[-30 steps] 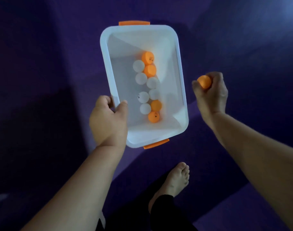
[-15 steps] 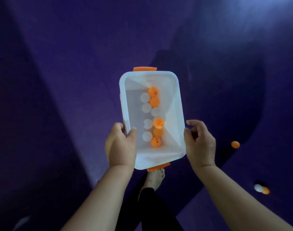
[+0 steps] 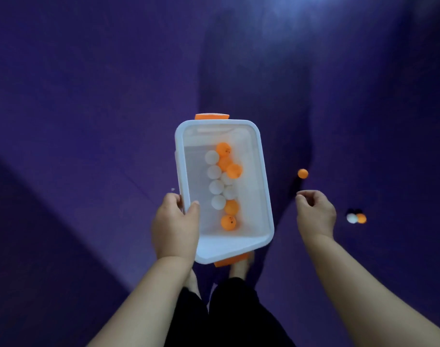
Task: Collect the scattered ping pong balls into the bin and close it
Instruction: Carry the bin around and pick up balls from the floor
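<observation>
My left hand (image 3: 175, 225) grips the left rim of a white plastic bin (image 3: 265, 196) with orange latches, holding it up over the purple floor. Inside lie several orange and white ping pong balls (image 3: 224, 182), bunched along the middle. My right hand (image 3: 315, 214) hovers to the right of the bin, fingers loosely curled and holding nothing. An orange ball (image 3: 302, 173) lies on the floor just beyond that hand. Farther right a white ball (image 3: 351, 218) and an orange ball (image 3: 361, 218) rest side by side. No lid is in view.
Purple mat floor (image 3: 89, 96) stretches all around, with dark shadow bands at the left and behind the bin. My legs in black trousers (image 3: 229, 311) and bare feet stand directly below the bin.
The orange ball that my right hand held a second ago now lies in the bin. That hand has moved away to the right, toward the orange ball on the floor. The view tilted up.
</observation>
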Tool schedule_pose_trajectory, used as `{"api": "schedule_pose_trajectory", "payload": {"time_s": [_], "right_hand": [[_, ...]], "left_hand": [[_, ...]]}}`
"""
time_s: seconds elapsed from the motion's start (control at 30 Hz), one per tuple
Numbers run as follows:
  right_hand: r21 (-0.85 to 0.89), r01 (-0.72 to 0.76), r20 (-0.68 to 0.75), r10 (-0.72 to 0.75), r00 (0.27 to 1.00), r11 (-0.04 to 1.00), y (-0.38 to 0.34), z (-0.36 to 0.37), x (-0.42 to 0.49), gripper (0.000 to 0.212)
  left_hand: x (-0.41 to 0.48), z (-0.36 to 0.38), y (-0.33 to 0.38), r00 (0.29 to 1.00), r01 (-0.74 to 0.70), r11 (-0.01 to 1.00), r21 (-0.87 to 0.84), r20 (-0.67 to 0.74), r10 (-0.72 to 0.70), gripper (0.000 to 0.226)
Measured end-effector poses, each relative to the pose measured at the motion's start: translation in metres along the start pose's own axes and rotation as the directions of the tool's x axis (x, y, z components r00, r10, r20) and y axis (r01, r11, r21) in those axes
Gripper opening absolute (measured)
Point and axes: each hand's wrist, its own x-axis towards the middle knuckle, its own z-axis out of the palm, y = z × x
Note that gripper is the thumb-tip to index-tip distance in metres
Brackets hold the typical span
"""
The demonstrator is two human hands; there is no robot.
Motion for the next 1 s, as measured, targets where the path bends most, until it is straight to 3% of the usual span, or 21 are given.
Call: {"api": "schedule_pose_trajectory", "payload": {"time_s": [0.17,0.4,0.73,0.9,1.0], "right_hand": [[-0.083,-0.051,-0.009,0.05,0.999,0.995,0.056,-0.031,0.039,0.01],[-0.329,0.016,0.125,0.027,0.992,0.944,0.138,-0.031,0.143,0.017],[-0.575,0.308,0.32,-0.138,0.937,0.758,0.186,0.044,0.296,0.034],[-0.658,0.309,0.294,-0.144,0.945,0.686,0.193,0.083,0.332,0.046],[-0.663,0.321,0.284,-0.169,0.944,0.677,0.201,0.088,0.337,0.038]], "left_hand": [[-0.025,0.05,-0.001,0.999,-0.002,0.999,0.049,0.051,0.0,0.017],[-0.036,0.155,-0.009,1.0,-0.001,0.997,0.076,0.018,0.0,0.017],[-0.015,0.301,-0.029,0.991,0.007,0.998,-0.058,-0.129,-0.015,0.016],[0.0,0.333,-0.035,0.992,0.012,0.998,-0.063,-0.124,-0.019,0.017],[0.002,0.34,-0.034,0.993,0.011,0.998,-0.058,-0.115,-0.018,0.017]]}}
